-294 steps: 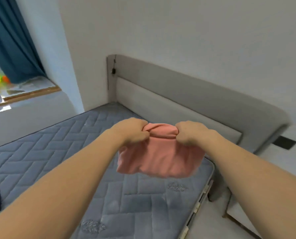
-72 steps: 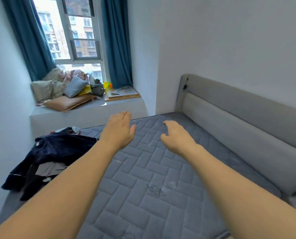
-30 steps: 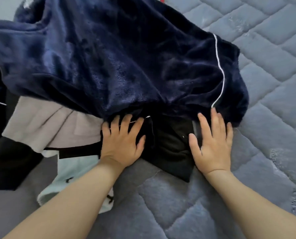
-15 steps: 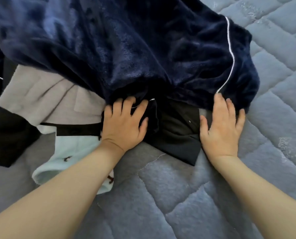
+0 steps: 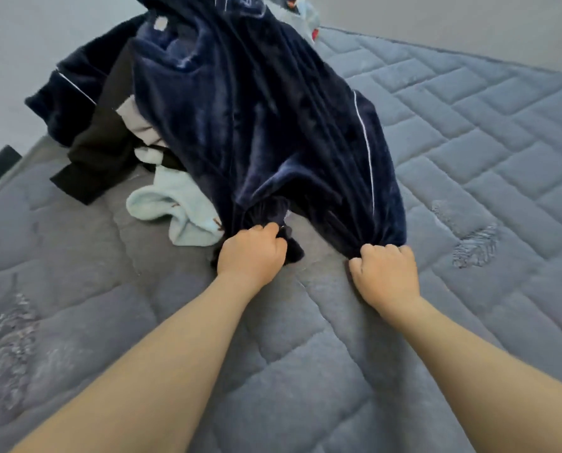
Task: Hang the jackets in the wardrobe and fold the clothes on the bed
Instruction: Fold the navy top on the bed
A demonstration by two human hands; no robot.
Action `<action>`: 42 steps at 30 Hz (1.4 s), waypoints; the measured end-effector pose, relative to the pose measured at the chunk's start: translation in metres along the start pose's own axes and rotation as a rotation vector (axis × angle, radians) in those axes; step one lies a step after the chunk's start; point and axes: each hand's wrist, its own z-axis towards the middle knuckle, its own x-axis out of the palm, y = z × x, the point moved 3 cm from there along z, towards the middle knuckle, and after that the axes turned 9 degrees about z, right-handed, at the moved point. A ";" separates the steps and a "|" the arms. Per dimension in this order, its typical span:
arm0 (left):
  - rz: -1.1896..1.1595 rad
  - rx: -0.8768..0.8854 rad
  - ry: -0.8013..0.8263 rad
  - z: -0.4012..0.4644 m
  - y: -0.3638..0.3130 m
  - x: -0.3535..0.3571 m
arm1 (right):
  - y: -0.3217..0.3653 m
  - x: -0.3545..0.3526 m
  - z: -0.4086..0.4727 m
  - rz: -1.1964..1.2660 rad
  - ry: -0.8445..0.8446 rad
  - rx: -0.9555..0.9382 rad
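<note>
Head view: you had both fists bunched on the navy plush garment [image 5: 273, 125].

Half a second before, your palms lay flat at its hem; now your left hand [image 5: 252, 253] and right hand [image 5: 386, 273] each gripped a gathered edge, likely drawing it off the pile on the mattress [image 5: 469, 158]. Beneath lay one black garment [image 5: 100, 158], one pale blue piece [image 5: 175, 204] and one grey piece [image 5: 136, 120].
</note>
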 end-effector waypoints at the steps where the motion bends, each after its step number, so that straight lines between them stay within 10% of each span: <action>1: -0.017 0.001 0.060 -0.021 0.001 -0.003 | 0.005 -0.008 -0.022 -0.061 0.027 -0.056; 10: -0.081 0.066 0.885 -0.252 0.014 -0.041 | 0.054 -0.044 -0.230 -0.006 1.068 0.077; 13: -0.044 0.171 1.118 -0.332 0.034 -0.057 | 0.083 -0.064 -0.266 -0.001 1.027 0.110; 20: -0.553 -0.497 0.332 -0.289 0.150 -0.085 | 0.183 -0.068 -0.263 0.036 0.560 -0.313; 24: -1.099 -0.905 0.297 -0.227 0.194 -0.071 | 0.227 -0.063 -0.249 0.343 0.134 -0.352; 32: -1.261 -0.925 0.219 -0.194 0.185 -0.043 | 0.262 -0.040 -0.224 0.250 0.726 -0.191; 39: -0.254 -0.631 0.657 -0.358 0.274 -0.074 | 0.329 -0.082 -0.279 0.306 1.585 -0.298; 42: -0.191 -0.705 0.734 -0.395 0.304 -0.086 | 0.385 -0.105 -0.217 0.338 1.223 -0.420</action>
